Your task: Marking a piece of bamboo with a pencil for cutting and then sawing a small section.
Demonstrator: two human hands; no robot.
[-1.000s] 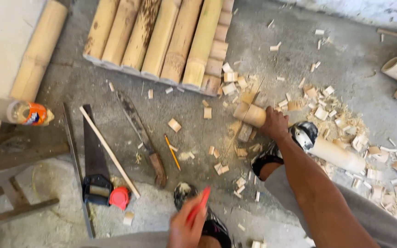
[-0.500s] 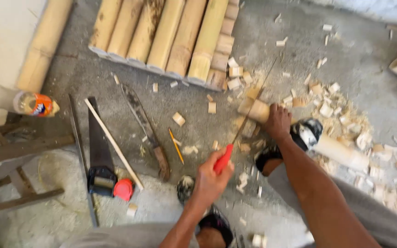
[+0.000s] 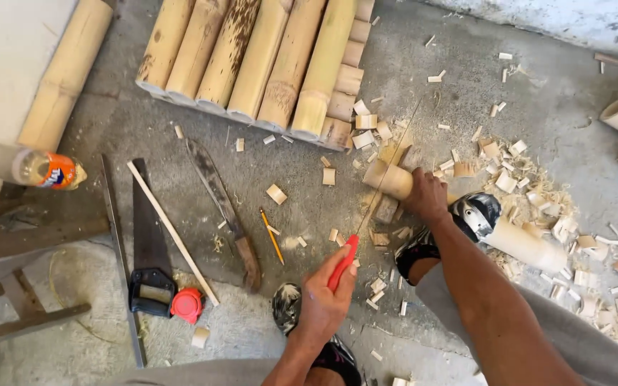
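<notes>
Bamboo piece (image 3: 389,179) lies on concrete floor (image 3: 466,86), just below stacked bamboo poles (image 3: 252,57). My right hand (image 3: 427,194) clamps it w/ fingers wrapped round. My left hand (image 3: 323,300) is closed on red saw handle (image 3: 342,261), thin blade (image 3: 388,168) across the piece. Offcuts (image 3: 516,179) right of it; machete (image 3: 223,211), handsaw (image 3: 148,246) left.

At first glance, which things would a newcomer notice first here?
In the centre, the left hand holds a red-handled saw across a bamboo piece that the right hand steadies. Bamboo poles lie side by side at the top, with offcuts scattered to the right.
</notes>
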